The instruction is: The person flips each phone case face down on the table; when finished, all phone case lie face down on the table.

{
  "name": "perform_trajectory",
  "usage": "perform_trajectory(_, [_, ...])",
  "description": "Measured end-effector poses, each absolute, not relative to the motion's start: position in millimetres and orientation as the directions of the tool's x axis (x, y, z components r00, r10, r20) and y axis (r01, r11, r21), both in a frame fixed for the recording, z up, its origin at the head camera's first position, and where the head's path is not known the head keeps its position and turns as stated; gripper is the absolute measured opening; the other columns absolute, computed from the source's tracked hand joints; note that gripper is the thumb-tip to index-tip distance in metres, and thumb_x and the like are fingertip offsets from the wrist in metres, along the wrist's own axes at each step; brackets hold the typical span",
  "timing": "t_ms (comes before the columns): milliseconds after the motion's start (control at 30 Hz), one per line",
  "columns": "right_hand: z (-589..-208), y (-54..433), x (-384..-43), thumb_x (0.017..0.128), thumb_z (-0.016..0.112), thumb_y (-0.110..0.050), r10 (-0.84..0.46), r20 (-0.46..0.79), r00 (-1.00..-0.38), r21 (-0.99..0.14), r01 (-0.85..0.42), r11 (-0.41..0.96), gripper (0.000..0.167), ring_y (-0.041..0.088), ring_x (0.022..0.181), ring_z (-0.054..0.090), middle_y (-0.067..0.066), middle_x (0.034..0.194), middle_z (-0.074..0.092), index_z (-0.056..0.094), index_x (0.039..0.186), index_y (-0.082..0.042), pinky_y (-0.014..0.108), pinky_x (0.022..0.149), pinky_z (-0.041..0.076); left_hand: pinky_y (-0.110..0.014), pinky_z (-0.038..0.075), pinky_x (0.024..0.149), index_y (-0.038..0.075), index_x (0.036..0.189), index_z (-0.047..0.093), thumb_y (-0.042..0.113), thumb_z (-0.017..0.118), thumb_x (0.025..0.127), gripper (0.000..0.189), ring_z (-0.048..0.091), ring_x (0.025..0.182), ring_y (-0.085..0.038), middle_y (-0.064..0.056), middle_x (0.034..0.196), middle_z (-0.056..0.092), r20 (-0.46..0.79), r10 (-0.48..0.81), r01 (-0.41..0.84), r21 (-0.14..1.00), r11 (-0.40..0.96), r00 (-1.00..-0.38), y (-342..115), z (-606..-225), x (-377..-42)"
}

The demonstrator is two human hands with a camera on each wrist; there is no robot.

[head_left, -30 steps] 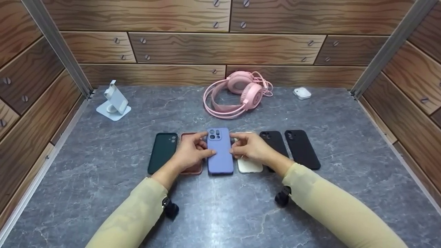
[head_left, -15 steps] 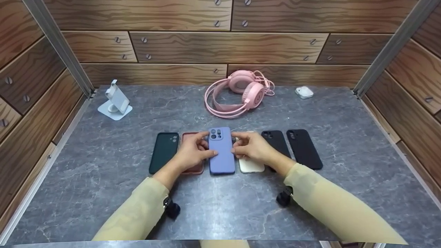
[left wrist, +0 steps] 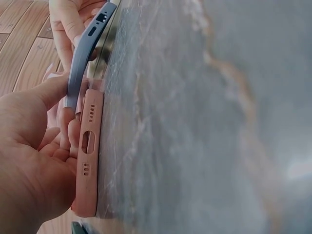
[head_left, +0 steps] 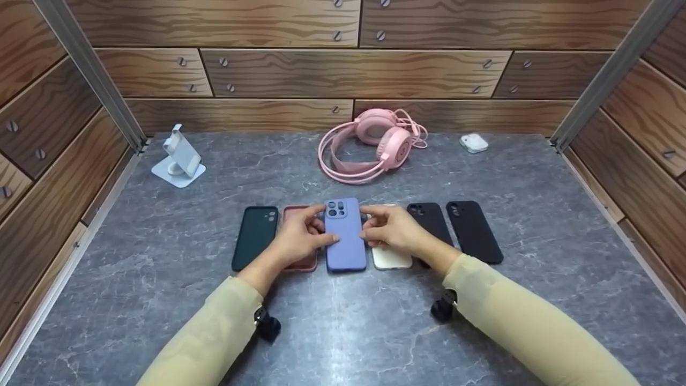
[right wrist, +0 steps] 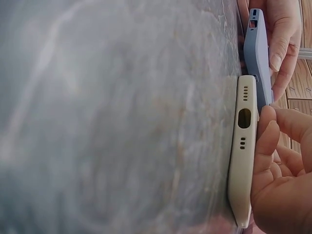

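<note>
A periwinkle-blue phone case (head_left: pixel 345 249) lies back side up, mid-row among other cases, its camera cutouts at the far end. My left hand (head_left: pixel 297 233) pinches its left edge, thumb on top and fingers at the side. From the opposite side my right hand (head_left: pixel 394 229) holds the right edge between thumb and fingers. Under the left hand is a pink phone case (left wrist: pixel 88 165), partly hidden. A cream phone case (right wrist: pixel 243 165) is beneath the right hand. In the left wrist view the blue case stands slightly higher than the pink one.
A dark green phone case (head_left: pixel 254 236) is left of the pink one. Two black phone cases, one (head_left: pixel 429 217) partly covered by the right wrist and one (head_left: pixel 474 233) farther right, end the row. Behind are a white stand (head_left: pixel 183 158), pink headphones (head_left: pixel 394 147) and a small white case (head_left: pixel 474 143).
</note>
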State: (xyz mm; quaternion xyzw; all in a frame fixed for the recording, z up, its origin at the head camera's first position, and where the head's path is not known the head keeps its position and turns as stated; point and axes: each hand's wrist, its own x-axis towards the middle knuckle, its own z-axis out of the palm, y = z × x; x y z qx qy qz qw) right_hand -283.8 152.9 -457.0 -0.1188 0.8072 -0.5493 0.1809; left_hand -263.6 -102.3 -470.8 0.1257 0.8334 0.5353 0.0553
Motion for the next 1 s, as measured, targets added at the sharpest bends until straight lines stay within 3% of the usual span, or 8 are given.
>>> perform_trajectory(667, [-457.3,151.5,-283.9,0.092,0.078,-0.001,-0.399,-0.162,-0.902,-0.936,0.012,0.352,0.069,0.012,0.07,0.066,0.008,0.096,0.073,0.05,0.155,0.004,0.023,0.059,0.056,-0.028,0.051,0.072,0.001,0.156,0.05,0.015,0.087,0.09,0.077,0.06,0.081,-0.017,-0.006,0.097,0.069,0.018,0.255,0.127,0.899,0.42,-0.967,-103.6,-468.7,-259.5])
perform_trajectory(1000, [-456.4,150.7,-281.6,0.091,0.078,0.0,-0.417,-0.13,-0.899,-0.927,-0.039,0.373,0.066,0.012,0.069,0.065,0.01,0.097,0.074,0.052,0.152,0.005,0.023,0.058,0.053,-0.029,0.048,0.067,-0.001,0.148,0.059,0.017,0.09,0.087,0.07,0.056,0.075,-0.015,-0.004,0.093,0.063,0.043,0.282,0.184,0.849,0.495,-0.959,-99.1,-469.6,-260.4])
